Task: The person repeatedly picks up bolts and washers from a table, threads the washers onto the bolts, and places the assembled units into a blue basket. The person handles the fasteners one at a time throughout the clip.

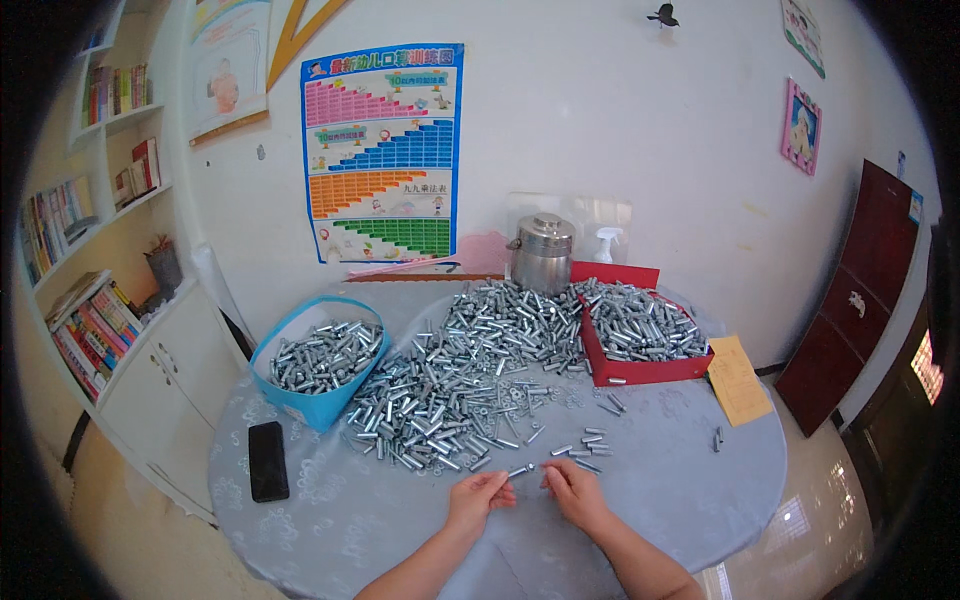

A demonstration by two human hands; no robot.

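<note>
Between the thumb and fingers of my left hand (pixel 478 500) is a silvery expansion bolt (pixel 521 470), its far end pointing right. My right hand (pixel 575 494) is just to the right of that end, thumb and fingertips pinched together. Whatever the right fingers hold, if anything, is too small to make out. Several finished-looking metal bolts (pixel 592 436) lie beyond my right hand. Farther off spreads a large heap of metal sleeves and bolts (pixel 430 400), with small washers and thin bolts (pixel 515 398) scattered along its right side.
A blue tub (pixel 322 408) of metal parts stands left, a red box (pixel 640 372) of them at back right. A black phone (pixel 268 462) lies left on the grey tablecloth (pixel 350 520). Behind stand a steel pot (pixel 543 262) and spray bottle (pixel 605 246); a yellow envelope (pixel 738 382) lies right.
</note>
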